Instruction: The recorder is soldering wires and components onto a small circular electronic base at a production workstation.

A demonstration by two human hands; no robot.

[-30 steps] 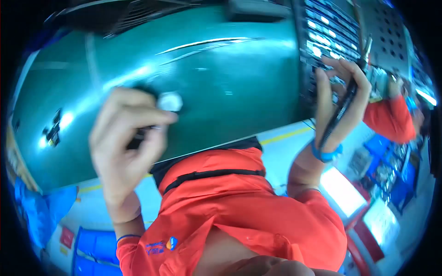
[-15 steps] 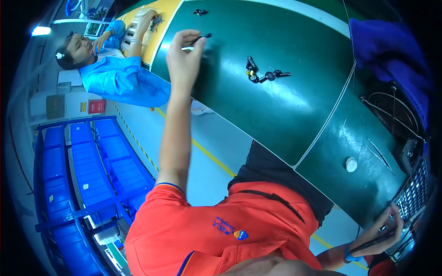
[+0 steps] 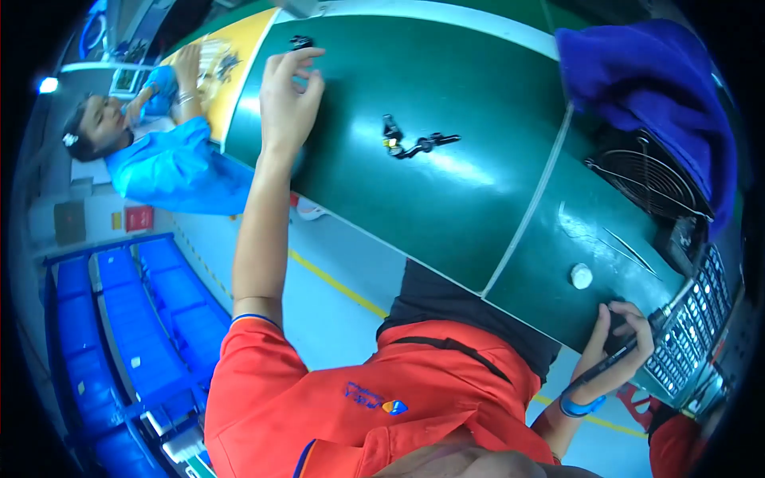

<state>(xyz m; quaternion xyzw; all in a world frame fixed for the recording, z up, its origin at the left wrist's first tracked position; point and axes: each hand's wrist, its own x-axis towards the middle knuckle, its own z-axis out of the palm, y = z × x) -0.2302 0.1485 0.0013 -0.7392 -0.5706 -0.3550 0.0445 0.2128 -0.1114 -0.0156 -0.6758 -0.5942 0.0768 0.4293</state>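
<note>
In the head view, the left arm reaches out nearly straight over the near edge of the green table (image 3: 478, 103), and the left hand (image 3: 293, 88) hangs over its far left end. Thumb and index fingertip stand apart with green showing between them, the other fingers are loosely bent, and the hand looks released. A small black part (image 3: 301, 41) lies on the tabletop just beyond the index finger.

The right arm is bent close to the body. The right hand (image 3: 617, 346), above the near right part of the table, grasps a black pen-like tool (image 3: 607, 364) that slants across it from the wrist toward the tray side; something dark shows at the thumb tip, too small to identify.

A jointed black assembly (image 3: 427, 144) with a yellow piece lies mid-table, well apart from both hands.

As for edges, a pale seam (image 3: 529, 215) crosses the table between that assembly and a white lump (image 3: 582, 276), and the left end borders a yellow surface (image 3: 253, 33). A broad stretch of green runs from the left hand to the seam. On the right, the room narrows: the compartment tray (image 3: 692, 323) sits just beside the right fingers, with tweezers (image 3: 631, 253) and a wire-guarded fan (image 3: 649, 179) farther in
</note>
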